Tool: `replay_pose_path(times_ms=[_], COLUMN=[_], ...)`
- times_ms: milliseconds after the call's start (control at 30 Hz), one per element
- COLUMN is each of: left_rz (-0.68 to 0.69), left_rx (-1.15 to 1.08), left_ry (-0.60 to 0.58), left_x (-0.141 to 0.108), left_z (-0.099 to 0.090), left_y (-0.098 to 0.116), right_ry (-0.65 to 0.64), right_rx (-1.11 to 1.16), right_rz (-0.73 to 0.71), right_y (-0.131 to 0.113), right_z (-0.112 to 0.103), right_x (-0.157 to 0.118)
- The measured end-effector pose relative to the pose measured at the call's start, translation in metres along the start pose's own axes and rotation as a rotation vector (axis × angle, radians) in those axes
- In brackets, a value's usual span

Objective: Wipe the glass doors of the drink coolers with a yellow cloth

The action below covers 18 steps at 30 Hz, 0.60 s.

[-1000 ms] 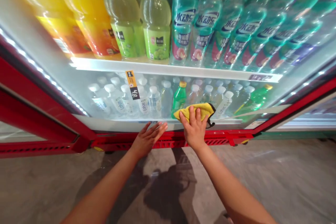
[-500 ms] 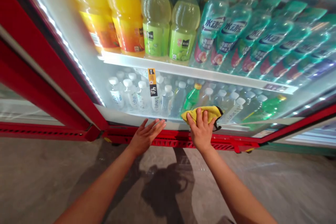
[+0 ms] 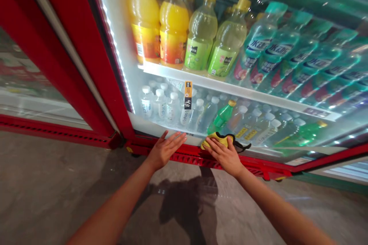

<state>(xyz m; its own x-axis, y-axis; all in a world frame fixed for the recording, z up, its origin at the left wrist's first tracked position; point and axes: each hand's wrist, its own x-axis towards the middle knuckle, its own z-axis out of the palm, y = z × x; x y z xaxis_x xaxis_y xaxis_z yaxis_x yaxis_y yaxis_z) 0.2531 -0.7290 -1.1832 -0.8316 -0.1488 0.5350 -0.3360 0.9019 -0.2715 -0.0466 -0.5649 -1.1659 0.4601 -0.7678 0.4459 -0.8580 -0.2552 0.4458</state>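
My right hand (image 3: 225, 155) presses a yellow cloth (image 3: 212, 141) with black edging onto the low part of the cooler's glass door (image 3: 169, 127), just above the red bottom frame. A dark corner of the cloth trails out to the right of the fingers. To the left, my left hand (image 3: 165, 149) is open, fingers stretched, at the lower edge of the same door; no object is in it. Behind the glass near the cloth stands a green bottle (image 3: 222, 116) with a yellow cap, among several clear water bottles (image 3: 173, 106).
Juice bottles (image 3: 174, 26) and teal-capped drink bottles (image 3: 260, 42) fill the shelf (image 3: 178, 72) above. An orange and black price tag (image 3: 188, 95) hangs from its edge. Another red-framed cooler (image 3: 66, 65) adjoins on the left. Grey floor (image 3: 71, 199) lies below, with a shadow on it.
My right hand has slid the cloth down toward the door's bottom edge, and its fingers now point more to the left. The left hand stays near the lower edge. The view has shifted left.
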Motion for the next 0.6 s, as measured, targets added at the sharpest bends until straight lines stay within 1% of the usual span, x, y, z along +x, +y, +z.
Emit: replay_pose_path(times_ms=[100,167,200,233,300,367,433,500,600], left_rz=[-0.010,-0.035,-0.048,-0.059,-0.072,-0.079,-0.085,-0.092,-0.119], left_rx=[0.054,0.087,0.103,0.114,0.112,0.086,0.055,0.037,0.025], left_ry=[-0.010,-0.035,-0.048,-0.058,-0.060,-0.054,-0.054,-0.040,0.008], left_x=[-0.006,-0.008,-0.008,-0.009,-0.010,-0.012,-0.014,-0.017,-0.022], left_z=[0.000,0.003,0.005,0.007,0.009,0.010,0.007,0.004,-0.001], left_y=[-0.003,-0.001,0.001,0.002,0.005,0.007,0.007,0.004,0.001], right_ry=[-0.007,0.014,0.027,0.037,0.059,0.082,0.102,0.109,0.093], right_rx=[-0.018,-0.024,-0.027,-0.028,-0.026,-0.024,-0.021,-0.016,0.014], right_rz=[-0.195,-0.254,-0.256,-0.240,-0.156,-0.039,0.043,0.072,0.035], right_y=[0.001,-0.005,-0.007,-0.010,-0.012,-0.010,-0.007,-0.007,-0.016], right_z=[-0.003,-0.004,-0.005,-0.008,-0.016,-0.024,-0.027,-0.024,-0.009], right_x=[0.030,0.048,0.056,0.061,0.066,0.064,0.056,0.046,0.037])
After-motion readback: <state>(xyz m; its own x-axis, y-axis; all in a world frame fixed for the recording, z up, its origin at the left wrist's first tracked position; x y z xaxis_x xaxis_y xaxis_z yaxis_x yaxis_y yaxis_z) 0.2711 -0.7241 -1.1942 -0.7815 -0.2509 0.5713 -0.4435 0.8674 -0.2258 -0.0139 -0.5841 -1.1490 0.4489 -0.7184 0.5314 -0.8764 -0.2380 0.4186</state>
